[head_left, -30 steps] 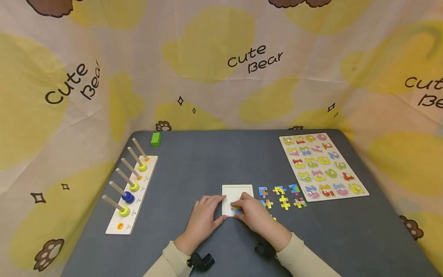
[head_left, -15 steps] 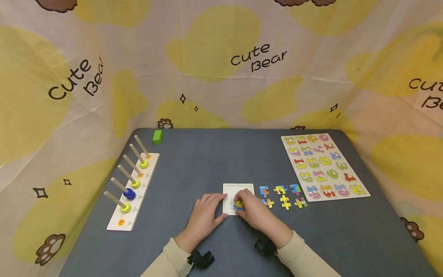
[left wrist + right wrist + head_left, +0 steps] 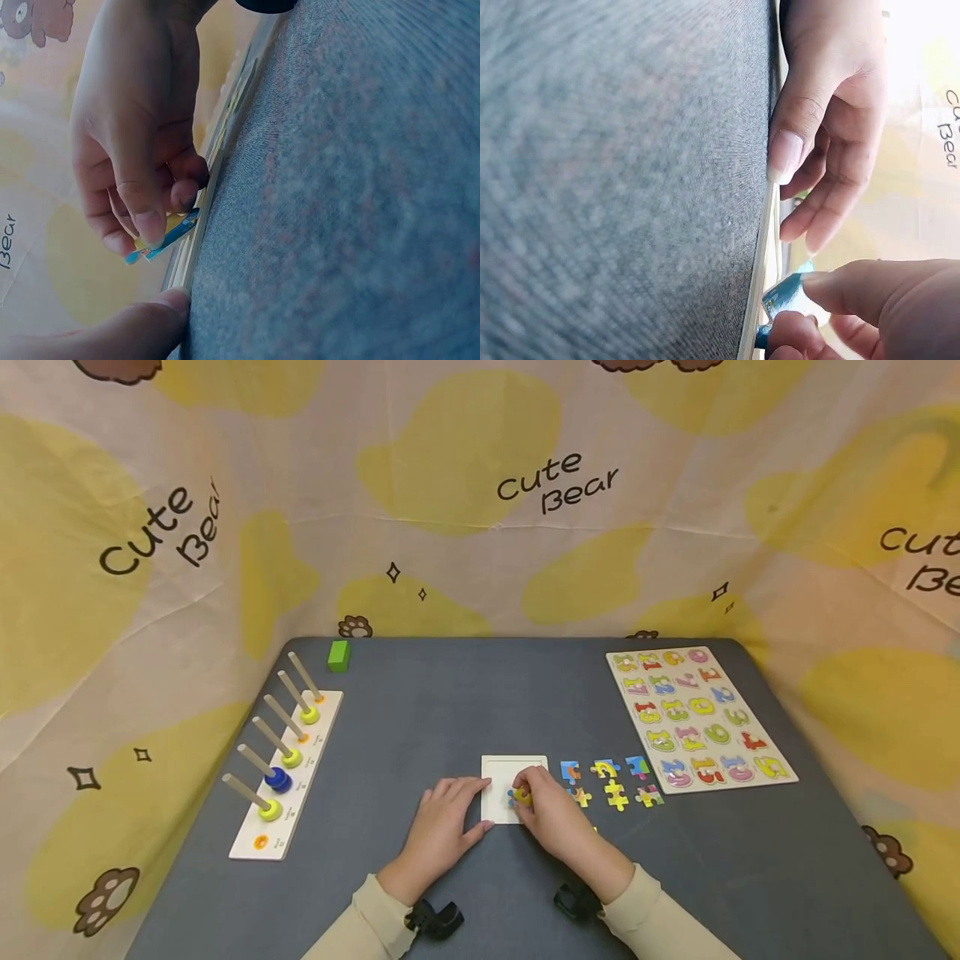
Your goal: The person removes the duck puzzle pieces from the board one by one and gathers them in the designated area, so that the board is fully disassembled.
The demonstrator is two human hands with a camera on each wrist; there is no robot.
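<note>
A small, square white puzzle tray with a raised rim lies on the table in the head view. My left hand rests at its left side, fingers extended against the edge and thumb at the near left corner. Over the tray, my right hand pinches a blue and yellow jigsaw piece between thumb and fingers. In the left wrist view the jigsaw piece is tilted, close over the tray. The right wrist view shows its blue face beside the thumb tip.
Several loose jigsaw pieces lie in rows right of the tray, one partly hidden by my right wrist. Beyond them is a number puzzle board. A pegboard with upright sticks and rings stands at left, near a green block.
The right hand has tilted the jigsaw piece and shifted it slightly away and to the right over the tray. The left hand has stayed at the tray's edge.
</note>
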